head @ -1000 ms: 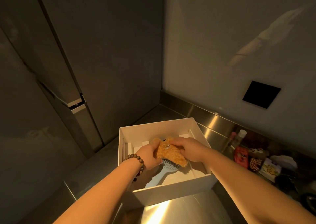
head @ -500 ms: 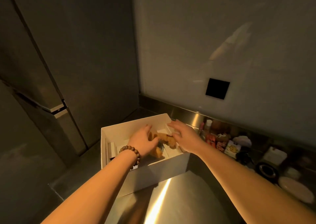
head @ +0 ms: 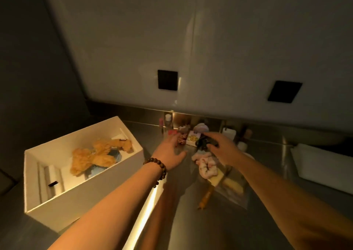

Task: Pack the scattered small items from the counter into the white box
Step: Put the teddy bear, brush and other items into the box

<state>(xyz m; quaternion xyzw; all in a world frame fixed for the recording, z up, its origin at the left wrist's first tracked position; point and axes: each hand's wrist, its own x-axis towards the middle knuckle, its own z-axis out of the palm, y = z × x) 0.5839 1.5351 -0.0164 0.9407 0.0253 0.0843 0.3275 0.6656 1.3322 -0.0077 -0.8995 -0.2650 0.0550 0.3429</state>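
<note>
The white box [head: 86, 198] stands open on the steel counter at the left. Inside it, an orange plush toy [head: 91, 158] lies over a blue hairbrush [head: 114, 155]. My left hand [head: 170, 154], with a bead bracelet on the wrist, is open above the counter, fingertips near a small red patterned item [head: 181, 140]. My right hand [head: 227, 150] curls its fingers and thumb around a small black object [head: 203, 143] among the scattered items. A pink scrunchie [head: 205, 165] lies just below both hands. A white card with a yellow face [head: 192, 139] lies between them.
Small bottles [head: 168, 121] and other bits stand against the back wall. A wooden-handled item [head: 207, 196] and a clear bag [head: 233, 190] lie near the scrunchie. A white tub [head: 324, 169] sits at the right. Two black wall plates hang above.
Both hands have left the box, leaving the plush toy and brush inside, and have moved right to the scattered items. My view has swung right. The right hand has closed on a black object.
</note>
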